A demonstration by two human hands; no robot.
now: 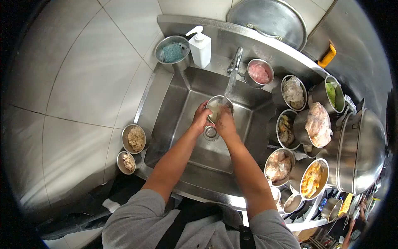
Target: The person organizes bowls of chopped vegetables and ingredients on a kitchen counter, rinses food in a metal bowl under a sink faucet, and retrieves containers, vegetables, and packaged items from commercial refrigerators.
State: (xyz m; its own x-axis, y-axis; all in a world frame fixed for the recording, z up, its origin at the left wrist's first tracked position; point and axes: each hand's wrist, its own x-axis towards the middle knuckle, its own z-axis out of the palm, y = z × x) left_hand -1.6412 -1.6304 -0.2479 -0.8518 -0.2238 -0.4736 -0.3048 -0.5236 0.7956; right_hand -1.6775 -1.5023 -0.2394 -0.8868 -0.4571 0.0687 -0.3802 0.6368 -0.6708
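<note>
A small round metal bowl (212, 101) with cloudy liquid in it is held over the sink (199, 154). My left hand (201, 117) grips the bowl at its left side, fingers wrapped round the wall. On the right, my right hand (225, 121) reaches over the rim, and its fingers are hidden inside the bowl or behind the running water. From the faucet (237, 60) a stream of water (230, 86) falls into the bowl beside my right hand. Below both hands lies the round drain (211, 133).
A white pump bottle (200, 50) and a metal pot with a blue-green scouring pad (173, 52) stand at the back left. Pink meat fills a cup (259, 72) by the faucet. Several food containers (290, 93) crowd the right side; two bowls (134, 138) sit at left.
</note>
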